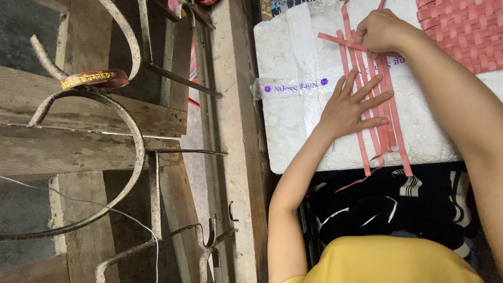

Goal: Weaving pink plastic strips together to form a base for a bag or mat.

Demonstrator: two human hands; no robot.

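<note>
Pressing pink strips (378,105) flat, left hand (350,107) lies open; right hand (381,30) pinches a crosswise strip (340,41).

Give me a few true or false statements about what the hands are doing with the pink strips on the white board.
1. The left hand lies flat, fingers spread, on the pink strips. True.
2. The right hand holds scissors. False: it pinches a crosswise strip, no tool visible.
3. The strips lie on a white foam board. True.
4. The woven pink mat sits under the left hand. False: it lies at the board's far right corner.
</note>
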